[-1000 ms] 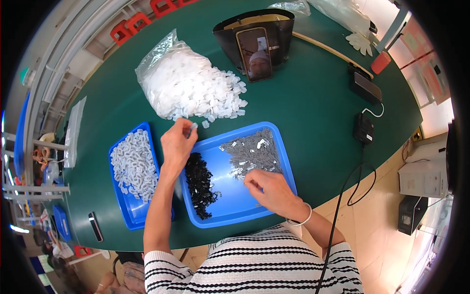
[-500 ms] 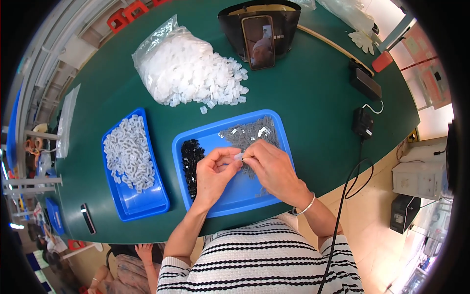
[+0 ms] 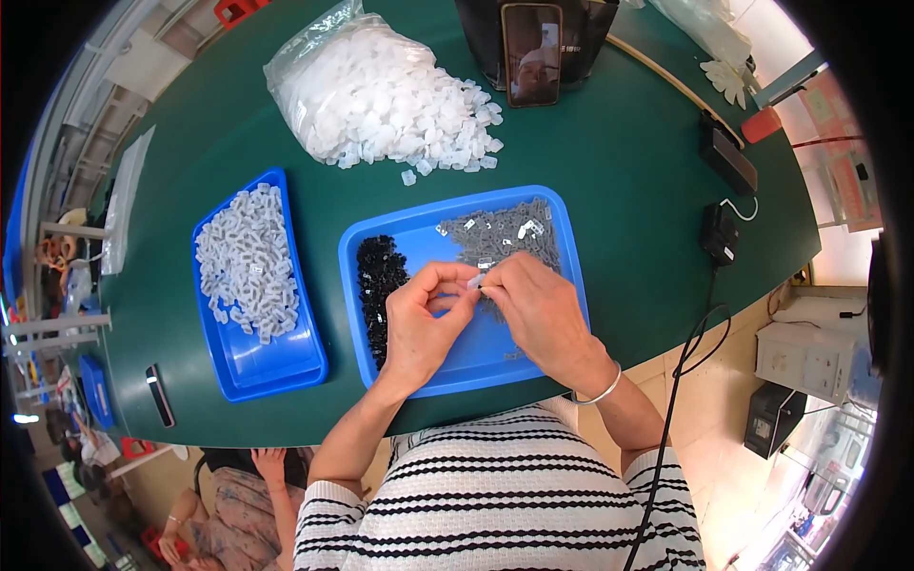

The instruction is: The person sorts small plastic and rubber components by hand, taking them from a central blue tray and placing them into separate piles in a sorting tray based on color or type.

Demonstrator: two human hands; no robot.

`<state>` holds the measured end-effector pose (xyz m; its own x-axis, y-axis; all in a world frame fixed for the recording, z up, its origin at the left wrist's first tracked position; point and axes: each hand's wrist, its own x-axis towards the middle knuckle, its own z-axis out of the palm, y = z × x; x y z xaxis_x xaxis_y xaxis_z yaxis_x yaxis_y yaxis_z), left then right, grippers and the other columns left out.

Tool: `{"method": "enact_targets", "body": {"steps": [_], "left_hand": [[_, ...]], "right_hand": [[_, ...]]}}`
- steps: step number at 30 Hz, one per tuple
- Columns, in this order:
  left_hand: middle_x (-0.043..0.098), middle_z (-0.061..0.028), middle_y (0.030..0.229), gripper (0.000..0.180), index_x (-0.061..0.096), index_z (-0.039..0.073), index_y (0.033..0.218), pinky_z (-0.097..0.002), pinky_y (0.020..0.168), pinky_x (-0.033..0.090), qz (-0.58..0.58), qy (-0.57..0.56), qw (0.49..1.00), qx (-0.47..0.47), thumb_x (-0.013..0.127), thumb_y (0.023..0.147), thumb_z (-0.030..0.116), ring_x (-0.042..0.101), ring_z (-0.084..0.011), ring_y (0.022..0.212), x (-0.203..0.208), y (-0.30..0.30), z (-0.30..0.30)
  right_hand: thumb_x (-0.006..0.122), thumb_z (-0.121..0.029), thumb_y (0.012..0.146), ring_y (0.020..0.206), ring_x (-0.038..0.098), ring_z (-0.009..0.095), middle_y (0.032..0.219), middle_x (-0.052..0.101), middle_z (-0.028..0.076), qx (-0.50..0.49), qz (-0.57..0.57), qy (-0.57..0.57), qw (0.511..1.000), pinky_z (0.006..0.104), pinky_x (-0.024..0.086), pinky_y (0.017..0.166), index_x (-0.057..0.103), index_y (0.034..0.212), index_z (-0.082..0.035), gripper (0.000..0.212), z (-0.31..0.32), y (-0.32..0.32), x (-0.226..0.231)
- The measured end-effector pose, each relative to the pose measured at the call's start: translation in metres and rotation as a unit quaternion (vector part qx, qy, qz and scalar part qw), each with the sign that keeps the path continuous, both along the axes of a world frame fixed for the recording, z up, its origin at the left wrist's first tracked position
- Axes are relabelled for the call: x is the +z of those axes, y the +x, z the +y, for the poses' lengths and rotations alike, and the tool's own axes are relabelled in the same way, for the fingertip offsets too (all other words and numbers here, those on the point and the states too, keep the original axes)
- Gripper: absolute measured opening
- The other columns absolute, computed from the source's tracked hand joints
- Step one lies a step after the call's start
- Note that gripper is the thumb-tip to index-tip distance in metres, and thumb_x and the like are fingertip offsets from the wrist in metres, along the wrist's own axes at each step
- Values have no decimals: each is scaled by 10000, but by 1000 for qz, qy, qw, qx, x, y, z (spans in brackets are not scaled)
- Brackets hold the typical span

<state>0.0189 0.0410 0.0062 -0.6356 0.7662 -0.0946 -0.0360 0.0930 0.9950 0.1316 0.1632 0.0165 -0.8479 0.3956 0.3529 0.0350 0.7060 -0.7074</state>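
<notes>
Above the larger blue tray (image 3: 447, 385), my two hands meet fingertip to fingertip. Between thumb and fingers, my left hand (image 3: 426, 319) pinches a small translucent plastic piece (image 3: 475, 282). My right hand (image 3: 540, 309) is closed in a pinch at the piece's right side; whatever its fingertips hold is too small to make out. Inside the tray, small black parts (image 3: 379, 285) lie along the left side. Small grey parts (image 3: 514, 231) are heaped at the back right, with a few white bits among them.
A narrower blue tray (image 3: 271, 373) of pale plastic pieces (image 3: 246, 262) stands at left. Behind, a clear bag (image 3: 367, 90) spills white translucent pieces. A phone (image 3: 533, 57) leans on a black bag (image 3: 595, 38). Black cable (image 3: 681, 371) hangs at right. Another person (image 3: 238, 509) sits at lower left.
The view has shifted, so the table and trays sit higher in the picture. My hands stay together over the tray, still pinching the small piece, with only slight finger movement.
</notes>
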Motion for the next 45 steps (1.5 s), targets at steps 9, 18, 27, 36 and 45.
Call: {"method": "enact_targets", "body": {"steps": [9,18,27,36,45], "left_hand": [[686,-98,941,208,645,-33,1014,-267,756,560,60,-37,997,-14,677,809,-34,657,-125,822,4,3,-7],[660,-59,937,174,635,-37,987,-233,761,533,47,-47,997,-38,684,820,-40,619,-89,827,14,1,-9],[670,-55,918,156,646,-36,975,-228,739,545,-43,-17,998,-50,646,820,-55,633,-86,824,5,-6,-15],[672,-104,956,168,626,-55,1004,-209,760,539,-76,-50,990,-108,629,841,-94,654,-114,861,13,-7,-22],[689,-80,893,105,644,-30,973,-211,721,533,-186,-23,979,-81,643,868,-24,665,-110,786,4,-14,-17]], "right_hand": [[633,5,810,736,594,279,805,553,93,-6,-16,77,997,360,492,605,549,864,-37,108,-8,3,5],[629,-34,826,734,600,252,828,560,86,-21,-66,122,990,332,509,585,547,870,-42,94,-16,7,12],[663,-57,822,767,624,227,868,595,77,-7,-39,112,993,315,527,611,536,851,-37,132,-14,7,8],[630,-40,832,689,629,273,765,591,111,68,-5,-19,997,360,525,573,467,967,-32,211,-6,9,10],[633,28,860,745,608,108,865,598,57,74,-85,-350,930,242,511,654,506,1070,-5,248,-2,3,7]]}}
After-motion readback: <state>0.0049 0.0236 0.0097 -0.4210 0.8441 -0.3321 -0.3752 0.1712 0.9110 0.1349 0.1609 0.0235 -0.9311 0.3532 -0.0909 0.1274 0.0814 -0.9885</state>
